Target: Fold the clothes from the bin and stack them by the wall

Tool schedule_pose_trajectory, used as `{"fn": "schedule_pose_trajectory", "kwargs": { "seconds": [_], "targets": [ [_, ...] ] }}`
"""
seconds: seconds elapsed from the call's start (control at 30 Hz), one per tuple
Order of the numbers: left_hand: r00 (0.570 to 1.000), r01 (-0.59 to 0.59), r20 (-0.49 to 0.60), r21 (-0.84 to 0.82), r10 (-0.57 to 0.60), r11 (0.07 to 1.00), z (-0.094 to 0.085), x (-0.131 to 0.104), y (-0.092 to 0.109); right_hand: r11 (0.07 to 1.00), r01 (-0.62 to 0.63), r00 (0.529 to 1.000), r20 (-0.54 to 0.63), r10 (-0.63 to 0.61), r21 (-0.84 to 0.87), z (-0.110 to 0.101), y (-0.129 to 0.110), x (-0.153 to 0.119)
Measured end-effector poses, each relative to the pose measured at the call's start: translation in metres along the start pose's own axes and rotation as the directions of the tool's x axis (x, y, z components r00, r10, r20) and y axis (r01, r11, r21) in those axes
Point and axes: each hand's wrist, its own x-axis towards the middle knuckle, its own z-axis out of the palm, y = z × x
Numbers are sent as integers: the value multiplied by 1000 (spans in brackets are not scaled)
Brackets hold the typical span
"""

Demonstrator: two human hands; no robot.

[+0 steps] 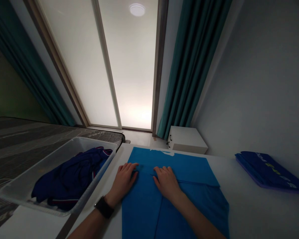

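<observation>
A bright blue garment (pixel 142 205), probably a shirt, lies partly folded on the white table, with one layer turned over on its right part and a white print near its far edge. My left hand (pixel 124 179), below a black watch on the wrist, rests at the garment's left edge, its thumb apart from the fingers. On the middle of the cloth lies my right hand (pixel 166 182), palm down with fingers stretched forward, beside a fold line. Neither hand visibly grips the fabric. My right forearm crosses over the garment's lower right part.
To the left, a translucent plastic bin (pixel 17 189) holds dark blue clothes (pixel 72 172). Folded dark blue clothing (pixel 269 171) lies at the right on the white table (pixel 254 212). Beyond the table stand a small white cabinet (pixel 186 139), teal curtains (pixel 189 66) and frosted sliding doors (pixel 132 66).
</observation>
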Motion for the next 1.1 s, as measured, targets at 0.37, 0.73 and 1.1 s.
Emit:
{"fn": "schedule_pose_trajectory", "kwargs": {
  "seconds": [0.37,0.73,1.1],
  "targets": [
    [968,-238,124,185,217,953,-5,-6,10,990,139,990,-13,-139,20,6,3,-18],
    [954,-239,227,174,197,955,7,-14,10,993,65,993,91,-75,100,10,7,-25],
    [994,2,111,110,-14,994,-13,-1,0,993,-21,999,-26,24,115,-6,43,-45]
  ]
}}
